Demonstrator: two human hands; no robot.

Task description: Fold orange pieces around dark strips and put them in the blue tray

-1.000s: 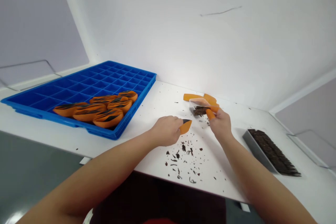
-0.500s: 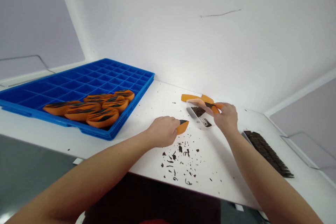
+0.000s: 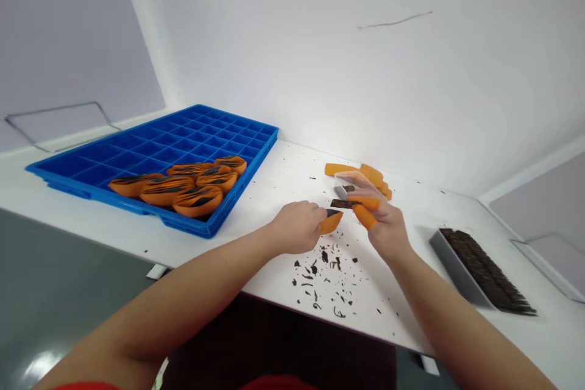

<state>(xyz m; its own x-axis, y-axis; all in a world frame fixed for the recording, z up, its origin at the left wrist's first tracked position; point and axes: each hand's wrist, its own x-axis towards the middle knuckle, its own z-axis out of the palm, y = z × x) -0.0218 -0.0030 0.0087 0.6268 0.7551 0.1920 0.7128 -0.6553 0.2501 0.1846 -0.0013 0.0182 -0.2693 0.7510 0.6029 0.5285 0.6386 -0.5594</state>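
Note:
My left hand (image 3: 298,227) is closed on a small orange pouch (image 3: 329,225) with a dark opening, held just above the table. My right hand (image 3: 388,228), orange finger covers on its thumb and forefinger, pinches a thin dark brown strip (image 3: 342,203). The strip's free end is near the pouch's opening, apart from it. Behind the right hand stands a clear plastic container (image 3: 361,180), partly hidden, with brown pieces inside. Flat orange pouches (image 3: 372,175) lie behind the container.
Left on the white table sits a blue compartment tray (image 3: 267,149), several stuffed orange pouches (image 3: 198,200) in its near corner. Dark crumbs (image 3: 324,256) are scattered before my hands. At right, a grey box (image 3: 461,268) holds rows of dark strips. A white wall stands behind.
My right hand has come away from the clear container toward my left hand, bringing the brown strip. My left hand still grips the pouch. The view has shifted slightly.

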